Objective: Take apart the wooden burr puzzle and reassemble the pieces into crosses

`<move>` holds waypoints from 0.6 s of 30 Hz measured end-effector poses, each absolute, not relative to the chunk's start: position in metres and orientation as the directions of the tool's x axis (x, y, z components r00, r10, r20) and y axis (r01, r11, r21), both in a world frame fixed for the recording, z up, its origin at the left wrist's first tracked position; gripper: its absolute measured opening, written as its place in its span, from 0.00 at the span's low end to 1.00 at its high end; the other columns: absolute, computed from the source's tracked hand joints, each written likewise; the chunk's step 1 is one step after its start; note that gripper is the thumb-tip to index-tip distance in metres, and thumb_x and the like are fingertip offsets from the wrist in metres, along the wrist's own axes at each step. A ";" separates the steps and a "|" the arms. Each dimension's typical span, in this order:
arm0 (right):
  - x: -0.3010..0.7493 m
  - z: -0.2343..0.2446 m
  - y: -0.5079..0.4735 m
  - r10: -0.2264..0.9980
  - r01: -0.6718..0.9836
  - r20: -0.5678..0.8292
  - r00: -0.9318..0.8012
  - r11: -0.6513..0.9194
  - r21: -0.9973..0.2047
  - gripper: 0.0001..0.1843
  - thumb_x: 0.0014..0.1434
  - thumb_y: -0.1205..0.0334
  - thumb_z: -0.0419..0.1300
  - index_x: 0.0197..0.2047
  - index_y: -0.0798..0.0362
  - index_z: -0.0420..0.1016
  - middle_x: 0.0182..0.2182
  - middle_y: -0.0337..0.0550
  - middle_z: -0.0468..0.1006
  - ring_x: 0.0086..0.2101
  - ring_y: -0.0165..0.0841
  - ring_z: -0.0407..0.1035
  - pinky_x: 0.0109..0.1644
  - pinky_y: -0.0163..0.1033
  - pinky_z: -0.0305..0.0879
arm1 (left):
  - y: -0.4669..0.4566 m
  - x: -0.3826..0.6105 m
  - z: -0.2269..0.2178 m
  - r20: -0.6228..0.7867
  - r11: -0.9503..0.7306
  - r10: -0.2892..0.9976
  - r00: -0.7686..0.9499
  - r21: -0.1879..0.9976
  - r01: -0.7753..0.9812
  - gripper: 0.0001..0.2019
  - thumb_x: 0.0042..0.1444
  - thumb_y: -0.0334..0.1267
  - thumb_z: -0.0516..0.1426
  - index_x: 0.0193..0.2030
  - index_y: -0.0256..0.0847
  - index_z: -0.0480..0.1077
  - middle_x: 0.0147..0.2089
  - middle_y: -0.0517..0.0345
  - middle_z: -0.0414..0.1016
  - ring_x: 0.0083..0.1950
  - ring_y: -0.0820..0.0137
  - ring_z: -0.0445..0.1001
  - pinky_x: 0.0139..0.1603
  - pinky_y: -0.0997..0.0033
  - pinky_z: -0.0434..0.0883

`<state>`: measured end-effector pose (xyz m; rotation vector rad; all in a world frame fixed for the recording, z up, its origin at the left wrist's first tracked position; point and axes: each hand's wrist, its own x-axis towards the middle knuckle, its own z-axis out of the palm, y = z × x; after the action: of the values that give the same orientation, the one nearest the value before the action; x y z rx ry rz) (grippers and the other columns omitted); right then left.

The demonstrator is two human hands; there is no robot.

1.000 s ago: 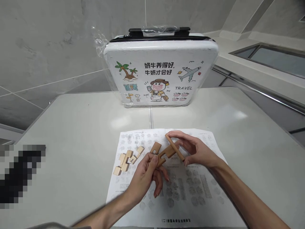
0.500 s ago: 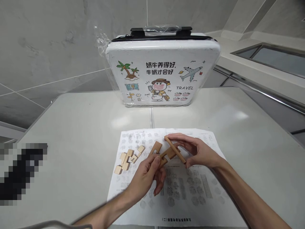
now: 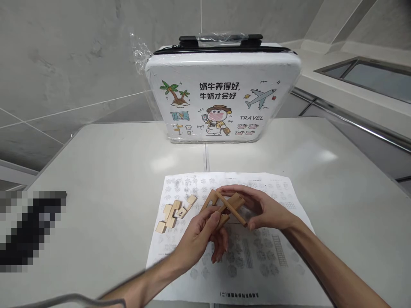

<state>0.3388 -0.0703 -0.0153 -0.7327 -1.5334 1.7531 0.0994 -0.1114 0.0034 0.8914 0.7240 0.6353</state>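
Observation:
My left hand (image 3: 202, 226) pinches a notched wooden puzzle piece (image 3: 237, 200) between thumb and fingers, over the printed sheet. Across that piece lies a slim wooden stick (image 3: 231, 208), slanting from upper left to lower right near the notch. My right hand (image 3: 269, 209) spans the stick, fingertips by its upper end and thumb by its lower end. Just beyond my left fingers is another notched wooden piece (image 3: 209, 200), its lower part hidden behind the hand. To the left, a cluster of paler wooden puzzle pieces (image 3: 171, 216) rests on the paper, one marked with a 3.
A printed paper sheet (image 3: 180, 282) with puzzle drawings lies beneath my hands on the grey table (image 3: 105, 179). At the back stands a white, plastic-wrapped suitcase (image 3: 221, 72). A pixelated dark object (image 3: 28, 231) is at the left, and a grey curved bar (image 3: 77, 300) crosses the lower left.
My right hand has brought the stick slightly left and down, so that it now crosses the held piece at the notch. My left hand keeps its grip.

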 end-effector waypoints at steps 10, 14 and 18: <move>0.318 -0.025 -0.074 0.885 0.305 0.245 -0.395 0.378 -0.874 0.18 0.77 0.56 0.53 0.66 0.40 0.71 0.63 0.46 0.76 0.63 0.45 0.69 0.67 0.57 0.66 | -0.115 0.095 -0.009 -0.157 0.485 0.741 0.653 0.797 -0.360 0.19 0.76 0.49 0.51 0.64 0.38 0.61 0.29 0.56 0.79 0.17 0.75 0.71 0.17 0.79 0.67; 0.310 -0.032 -0.077 0.752 0.428 0.298 -0.588 0.602 -0.674 0.29 0.75 0.69 0.51 0.74 0.37 0.60 0.68 0.45 0.71 0.72 0.47 0.56 0.71 0.63 0.59 | -0.115 0.096 -0.009 -0.154 0.473 0.745 0.649 0.807 -0.352 0.20 0.76 0.49 0.49 0.65 0.39 0.60 0.30 0.54 0.81 0.18 0.72 0.74 0.17 0.79 0.67; 0.302 -0.038 -0.080 0.703 0.490 0.343 -0.623 0.692 -0.530 0.29 0.75 0.72 0.51 0.73 0.40 0.62 0.66 0.49 0.71 0.72 0.48 0.54 0.70 0.64 0.61 | -0.115 0.097 -0.009 -0.140 0.445 0.763 0.631 0.822 -0.356 0.19 0.76 0.50 0.50 0.63 0.39 0.60 0.30 0.54 0.81 0.18 0.72 0.75 0.16 0.80 0.66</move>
<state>0.3025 -0.0796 -0.0378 -0.9141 -2.3680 0.5302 0.0972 -0.1153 -0.0088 0.8501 0.5468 0.7374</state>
